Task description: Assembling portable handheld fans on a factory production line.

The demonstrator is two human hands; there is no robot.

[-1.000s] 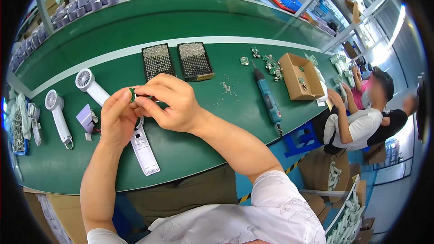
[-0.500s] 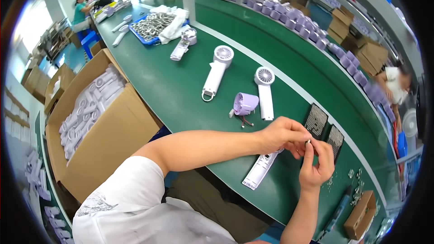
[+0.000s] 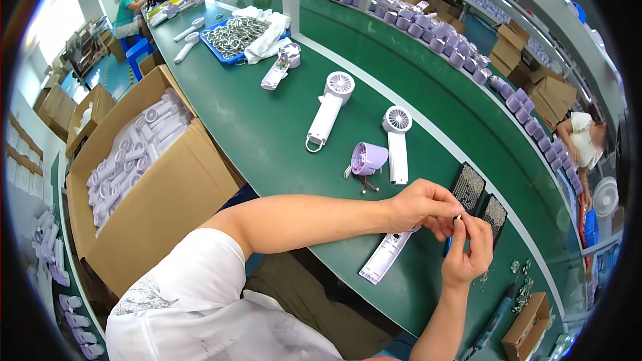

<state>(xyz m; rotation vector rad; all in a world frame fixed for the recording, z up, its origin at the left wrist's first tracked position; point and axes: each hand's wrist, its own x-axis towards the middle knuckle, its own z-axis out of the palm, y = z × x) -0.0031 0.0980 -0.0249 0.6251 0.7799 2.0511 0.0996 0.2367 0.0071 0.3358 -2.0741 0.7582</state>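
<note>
My left hand (image 3: 425,208) and my right hand (image 3: 469,249) meet over the bench, both closed in a fingertip pinch. Between them is a tiny white-and-dark piece (image 3: 459,217), too small to name. Just below my left hand lies a white handheld-fan handle (image 3: 386,255), its upper end partly hidden by that hand. Beyond the hands stand two black trays of small metal parts, a farther one (image 3: 469,186) and a nearer one (image 3: 495,217). A lilac fan housing (image 3: 369,158) with loose wires lies to the left of an assembled white fan (image 3: 397,144).
Another white fan (image 3: 329,110) and a blue tray of metal rings (image 3: 234,39) lie farther left. A large carton of white handles (image 3: 160,190) stands left of the bench. An electric screwdriver (image 3: 493,324) and small box (image 3: 526,327) lie at right. Lilac housings (image 3: 435,30) line the far side.
The whole view has shifted slightly. My hands stay together with the tiny piece pinched between them, their grip barely altered. The fans and trays keep their places on the bench.
</note>
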